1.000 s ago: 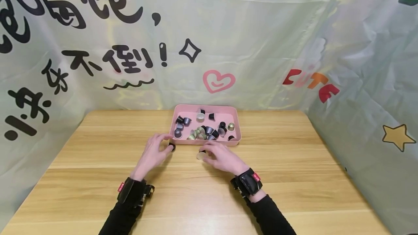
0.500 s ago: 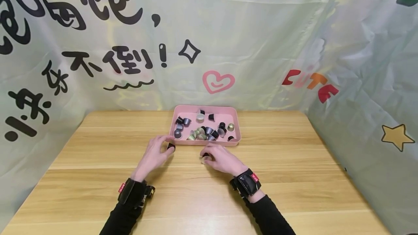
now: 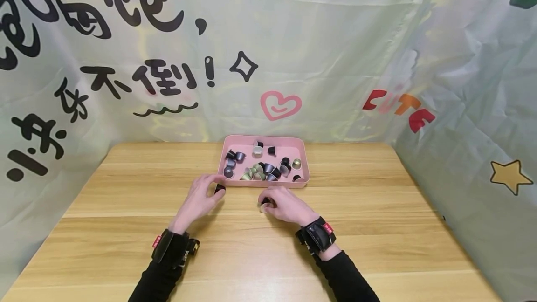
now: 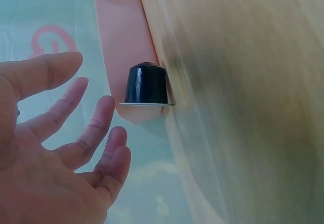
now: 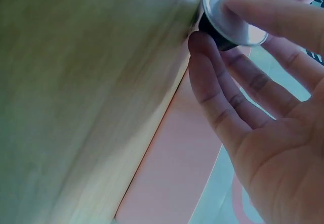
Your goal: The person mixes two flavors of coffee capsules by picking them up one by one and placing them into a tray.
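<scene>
Hands work on the desk [image 3: 126, 190] just in front of a pink tray [image 3: 303, 160] holding many small capsules [image 3: 262, 169]. The left hand [image 3: 197, 199] lies with fingers spread and relaxed, gripping nothing; a dark capsule [image 4: 146, 84] stands foil-down on the desk just beyond its fingertips, close to the tray's near left corner. The right hand [image 3: 285, 205] pinches a second capsule [image 5: 230, 24] between thumb and fingers, its foil lid facing the wrist camera, low over the desk near the tray's front edge.
</scene>
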`<state>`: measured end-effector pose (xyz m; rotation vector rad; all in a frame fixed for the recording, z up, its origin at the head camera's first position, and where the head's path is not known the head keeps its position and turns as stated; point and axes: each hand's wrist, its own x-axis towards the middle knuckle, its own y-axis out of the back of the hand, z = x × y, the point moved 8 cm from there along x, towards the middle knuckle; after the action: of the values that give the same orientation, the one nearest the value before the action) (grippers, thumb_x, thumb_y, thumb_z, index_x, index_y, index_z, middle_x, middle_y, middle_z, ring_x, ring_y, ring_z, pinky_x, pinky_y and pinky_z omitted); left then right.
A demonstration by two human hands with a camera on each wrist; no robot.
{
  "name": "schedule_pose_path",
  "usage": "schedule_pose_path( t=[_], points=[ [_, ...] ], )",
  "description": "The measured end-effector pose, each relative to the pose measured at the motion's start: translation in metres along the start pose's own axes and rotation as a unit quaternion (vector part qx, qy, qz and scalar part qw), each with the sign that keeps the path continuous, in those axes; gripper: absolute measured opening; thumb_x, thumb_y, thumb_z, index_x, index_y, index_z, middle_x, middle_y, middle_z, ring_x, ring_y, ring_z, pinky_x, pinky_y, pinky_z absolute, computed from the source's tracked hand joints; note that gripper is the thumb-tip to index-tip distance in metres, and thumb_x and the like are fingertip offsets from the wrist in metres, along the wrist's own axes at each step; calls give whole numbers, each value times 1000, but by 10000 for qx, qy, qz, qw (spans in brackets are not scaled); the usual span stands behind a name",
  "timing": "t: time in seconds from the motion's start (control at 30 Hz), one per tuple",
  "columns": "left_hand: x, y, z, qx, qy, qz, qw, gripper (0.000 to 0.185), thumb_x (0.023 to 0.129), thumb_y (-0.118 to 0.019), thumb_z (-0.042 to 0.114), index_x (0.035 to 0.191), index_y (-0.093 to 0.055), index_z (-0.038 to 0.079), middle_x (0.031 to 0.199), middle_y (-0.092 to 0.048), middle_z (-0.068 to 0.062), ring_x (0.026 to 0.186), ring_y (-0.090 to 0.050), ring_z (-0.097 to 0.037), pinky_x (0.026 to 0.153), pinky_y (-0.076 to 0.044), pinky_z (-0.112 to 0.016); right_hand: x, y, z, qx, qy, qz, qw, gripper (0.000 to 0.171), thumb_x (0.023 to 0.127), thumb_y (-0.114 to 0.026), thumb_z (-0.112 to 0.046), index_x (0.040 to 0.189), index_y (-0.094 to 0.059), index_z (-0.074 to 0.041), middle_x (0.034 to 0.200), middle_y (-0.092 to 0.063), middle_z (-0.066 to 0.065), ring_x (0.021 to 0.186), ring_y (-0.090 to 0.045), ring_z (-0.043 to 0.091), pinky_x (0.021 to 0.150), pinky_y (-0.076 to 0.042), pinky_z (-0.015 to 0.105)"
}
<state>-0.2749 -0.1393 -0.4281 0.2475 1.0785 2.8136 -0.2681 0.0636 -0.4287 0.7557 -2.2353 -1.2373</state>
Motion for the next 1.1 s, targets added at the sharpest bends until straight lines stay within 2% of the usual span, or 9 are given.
schedule_pose_path(
  t=[0.2, 0.4, 0.7, 0.93, 1.1],
  points=[
    [0, -1, 0, 28, 17, -31, 10000, 42, 94, -64, 14, 135, -58, 6, 137, -57, -21, 142, -36, -46, 118, -23, -69, -3, 7, -1, 80, 68, 153, 9998, 14, 89, -74, -11, 103, -72, -10, 102, -66, 1, 80, -55, 9, 72, -48, 19],
    [0, -1, 2, 39, -20, -15, 10000, 41, 94, -64, 14, 135, -59, 7, 138, -57, -21, 141, -37, -46, 118, -24, -69, -5, 17, 0, 76, -21, 497, 9987, 23, 87, -74, -4, 109, -71, -9, 110, -61, 5, 83, -55, 12, 75, -48, 20],
    [0, 0, 5, 82, -92, -12, 9999, 41, 95, -64, 14, 134, -58, 7, 137, -57, -21, 140, -39, -45, 117, -27, -67, -6, 33, 2, 125, 111, 1264, 9918, 17, 91, -71, -7, 107, -73, -10, 110, -64, 5, 80, -56, 13, 71, -47, 18],
    [0, -1, 5, 97, -142, -13, 9999, 41, 94, -65, 14, 134, -59, 6, 136, -58, -21, 138, -40, -45, 115, -29, -68, -9, 46, -2, 306, 360, 1781, 9829, 15, 90, -71, -5, 105, -74, -8, 109, -65, 5, 96, -62, 16, 83, -54, 28],
    [-1, -1, 5, 104, -190, -11, 9998, 40, 94, -65, 13, 133, -60, 6, 135, -59, -21, 136, -42, -44, 115, -30, -67, -10, 52, -4, 466, 493, 1976, 9779, 15, 91, -68, -2, 105, -74, -6, 109, -66, 5, 99, -64, 19, 84, -56, 29]
  ],
)
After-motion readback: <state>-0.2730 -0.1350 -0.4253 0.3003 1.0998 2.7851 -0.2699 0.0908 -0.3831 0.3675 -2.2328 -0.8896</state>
